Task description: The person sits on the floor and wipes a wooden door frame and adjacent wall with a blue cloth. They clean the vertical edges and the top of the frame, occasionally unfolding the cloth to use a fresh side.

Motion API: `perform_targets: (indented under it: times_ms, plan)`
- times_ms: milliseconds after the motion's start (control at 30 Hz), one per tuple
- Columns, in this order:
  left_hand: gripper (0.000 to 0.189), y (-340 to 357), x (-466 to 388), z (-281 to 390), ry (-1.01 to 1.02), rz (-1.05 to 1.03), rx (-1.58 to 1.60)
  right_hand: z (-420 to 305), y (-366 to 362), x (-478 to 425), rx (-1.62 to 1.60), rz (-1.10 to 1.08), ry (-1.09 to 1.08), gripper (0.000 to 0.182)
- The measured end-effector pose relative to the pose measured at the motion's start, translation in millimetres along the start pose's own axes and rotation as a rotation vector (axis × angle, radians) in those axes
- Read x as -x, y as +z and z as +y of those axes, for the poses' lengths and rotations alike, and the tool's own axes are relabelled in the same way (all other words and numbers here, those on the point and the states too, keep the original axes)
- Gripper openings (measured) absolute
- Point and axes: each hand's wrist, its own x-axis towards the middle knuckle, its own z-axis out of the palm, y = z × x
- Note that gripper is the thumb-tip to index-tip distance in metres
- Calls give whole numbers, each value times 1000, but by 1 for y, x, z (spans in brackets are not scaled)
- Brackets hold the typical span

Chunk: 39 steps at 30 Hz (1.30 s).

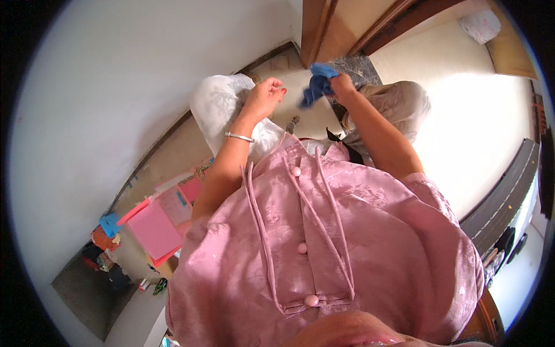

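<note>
A crumpled blue cloth (318, 84) hangs from my right hand (342, 89), blurred at its lower end. Level with it, to the left, my left hand (264, 97) is raised above my left knee with fingers loosely curled and nothing visible in it. A silver bangle (239, 137) circles the left wrist. My knees in patterned light trousers (217, 108) are spread on either side, and the pale floor (310, 119) shows between them. A small dark object (292, 125) that I cannot identify lies between the legs.
A white wall (108, 78) runs along the left. Beside my left arm stands a pink box (155, 230), with small coloured items farther back. A wooden door frame (321, 32) rises ahead. At the right is a dark grey slatted surface (503, 195); a white bag (480, 26) is at upper right.
</note>
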Motion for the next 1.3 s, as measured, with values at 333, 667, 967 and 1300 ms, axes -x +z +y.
perform_targets:
  times_ms: [333, 667, 967, 1300]
  plan:
    - [21, 10, 0, 10, -29, -64, 121, -53, 66, -38, -567, -35, -146, 9]
    - [23, 18, -1, 15, -67, -138, -21, -23, 61, -89, -1100, -122, 115, 21]
    - [19, 22, -20, 50, 167, -57, 174, -151, 1, 128, -900, -446, -251, 16]
    - [15, -8, -6, 136, 561, 372, 115, -285, -22, 270, 73, 387, -1446, 20]
